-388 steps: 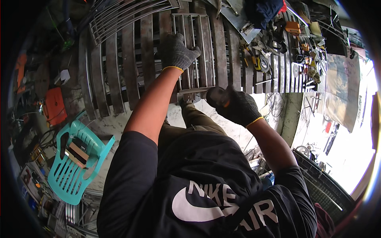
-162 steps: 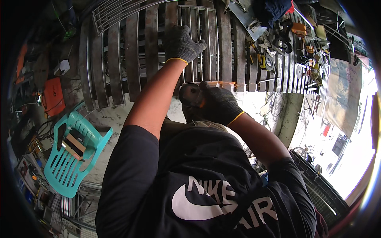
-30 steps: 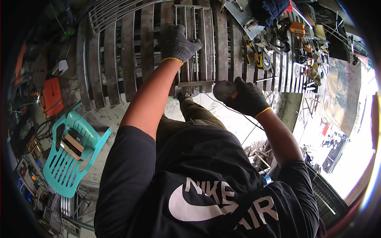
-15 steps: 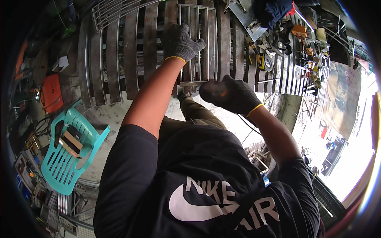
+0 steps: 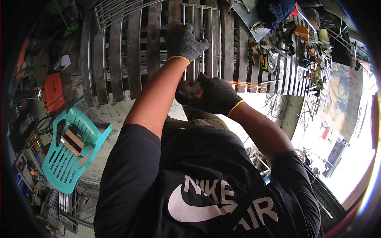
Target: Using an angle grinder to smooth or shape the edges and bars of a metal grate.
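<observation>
A narrow metal frame with several thin bars (image 5: 219, 39) lies on the slatted metal workbench (image 5: 132, 51). My left hand (image 5: 187, 43), in a dark grey knit glove with a yellow cuff, presses over its bars with the fingers curled and the thumb out to the right. In my right hand (image 5: 221, 94), gloved alike, is an angle grinder (image 5: 187, 93), held at the near end of the frame. Orange sparks (image 5: 250, 85) stream rightward from there. The glove and the tool's body hide the exact contact.
Another barred metal grille (image 5: 119, 14) lies at the bench's far left. Hand tools, a yellow tape measure (image 5: 269, 63) and an orange tool (image 5: 301, 32) crowd the right side. A turquoise plastic chair (image 5: 65, 166) holding an open cardboard box (image 5: 72, 142) stands left, near an orange case (image 5: 52, 92).
My right hand has moved left with the grinder, along the frame's near end. Sparks now fly to the right where there were none. My left hand keeps its place on the frame.
</observation>
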{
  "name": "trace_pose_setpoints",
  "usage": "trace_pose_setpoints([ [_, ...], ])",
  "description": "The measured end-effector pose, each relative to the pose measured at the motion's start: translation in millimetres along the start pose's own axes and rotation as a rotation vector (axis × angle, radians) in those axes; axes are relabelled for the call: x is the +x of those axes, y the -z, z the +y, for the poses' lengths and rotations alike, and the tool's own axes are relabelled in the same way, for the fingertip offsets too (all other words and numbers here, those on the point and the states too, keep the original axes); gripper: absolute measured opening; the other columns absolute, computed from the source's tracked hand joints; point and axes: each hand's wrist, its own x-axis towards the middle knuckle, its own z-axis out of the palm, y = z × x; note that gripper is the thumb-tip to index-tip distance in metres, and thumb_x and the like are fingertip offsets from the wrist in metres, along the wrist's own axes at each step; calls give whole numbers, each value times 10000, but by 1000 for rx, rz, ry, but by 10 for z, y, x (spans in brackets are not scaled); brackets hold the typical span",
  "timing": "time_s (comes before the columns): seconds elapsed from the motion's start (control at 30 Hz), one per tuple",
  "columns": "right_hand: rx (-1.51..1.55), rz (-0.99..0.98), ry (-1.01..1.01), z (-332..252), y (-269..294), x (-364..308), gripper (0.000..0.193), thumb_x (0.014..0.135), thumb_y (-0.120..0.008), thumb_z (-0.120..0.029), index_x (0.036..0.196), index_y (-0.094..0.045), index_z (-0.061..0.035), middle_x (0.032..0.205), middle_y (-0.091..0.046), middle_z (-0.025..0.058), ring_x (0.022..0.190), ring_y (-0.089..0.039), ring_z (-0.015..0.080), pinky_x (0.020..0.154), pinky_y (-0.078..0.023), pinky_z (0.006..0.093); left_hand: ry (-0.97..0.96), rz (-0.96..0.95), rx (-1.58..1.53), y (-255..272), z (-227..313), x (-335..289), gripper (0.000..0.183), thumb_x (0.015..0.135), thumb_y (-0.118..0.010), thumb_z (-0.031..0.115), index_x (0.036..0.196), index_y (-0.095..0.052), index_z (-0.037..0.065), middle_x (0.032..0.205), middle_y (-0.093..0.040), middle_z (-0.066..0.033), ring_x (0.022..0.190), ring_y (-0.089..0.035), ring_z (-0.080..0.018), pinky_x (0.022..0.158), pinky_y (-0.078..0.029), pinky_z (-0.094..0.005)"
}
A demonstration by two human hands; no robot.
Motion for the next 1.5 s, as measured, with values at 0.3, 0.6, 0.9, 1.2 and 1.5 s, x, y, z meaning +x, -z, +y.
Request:
trace_pose_setpoints([
  [0.3,82,72,218,22,-221,45,740,835,-968,-490,1333,-719,-3,1097,-853,299,1076,-834,523,957,-665,600,11,-11,21,-122,-60,71,795,766,-987,752,1212,-796,122,1372,-746,-214,1288,-741,-421,1076,-626,-586],
  [0.6,44,299,-88,1198,41,-965,720,902,-983,-544,1321,-680,-43,1022,-848,268,988,-830,534,880,-672,587,-6,-37,1,-26,-118,75,921,767,-997,764,1362,-755,104,1428,-754,-214,1338,-740,-409,1120,-623,-561],
  [0.9,1008,1043,-280,2178,101,-1581,370,993,-999,-262,1196,-769,-54,977,-815,62,799,-763,154,727,-652,338,-555,-381,-597,474,1001,-1151,726,812,-1043,301,1375,-663,42,1263,-712,-218,1166,-715,-416,1100,-563,-526],
  [1.2,1604,1256,-296,2271,109,-1742,500,1039,-895,-496,1291,-719,-102,936,-724,90,716,-751,262,662,-667,427,-1413,-51,83,502,2467,-2378,412,1088,-635,204,1395,-744,-49,1100,-751,-270,945,-767,-439,886,-571,-656],
  [1.5,1864,1188,-214,2910,161,-1784,486,1014,-920,-416,1326,-742,-88,990,-732,119,761,-740,277,696,-667,450,-1570,23,231,45,2929,-2332,443,1083,-652,199,1375,-787,-106,1220,-763,-307,1121,-792,-499,1028,-597,-733],
])
